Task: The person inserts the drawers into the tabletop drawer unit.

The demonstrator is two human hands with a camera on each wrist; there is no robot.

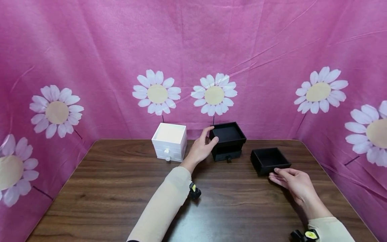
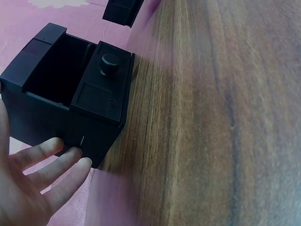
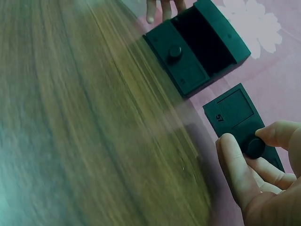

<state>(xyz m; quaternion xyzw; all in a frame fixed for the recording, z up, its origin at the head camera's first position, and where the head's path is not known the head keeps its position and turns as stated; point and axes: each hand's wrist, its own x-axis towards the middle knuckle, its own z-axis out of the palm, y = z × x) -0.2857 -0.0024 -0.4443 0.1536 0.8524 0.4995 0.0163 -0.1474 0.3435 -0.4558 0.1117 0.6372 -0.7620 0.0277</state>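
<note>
On the table's far side stands a black drawer box (image 1: 228, 133) with an open slot in its upper half and a closed lower drawer with a round knob (image 2: 109, 64). My left hand (image 1: 200, 148) rests against its left side, with fairly straight fingers (image 2: 63, 176) touching the wall. To the right, my right hand (image 1: 297, 185) pinches the knob (image 3: 255, 147) of a separate black drawer (image 1: 270, 159), thumb and fingers around it. That drawer's inside faces up and its front bears the number 57. Whether its base touches the table cannot be told.
A white drawer box (image 1: 169, 139) with two knobs stands left of the black one, near my left forearm. The brown wooden table (image 1: 229, 208) ends at the back against a pink cloth (image 1: 260, 40) with daisies. A small camera (image 1: 195, 191) sits on my left wrist.
</note>
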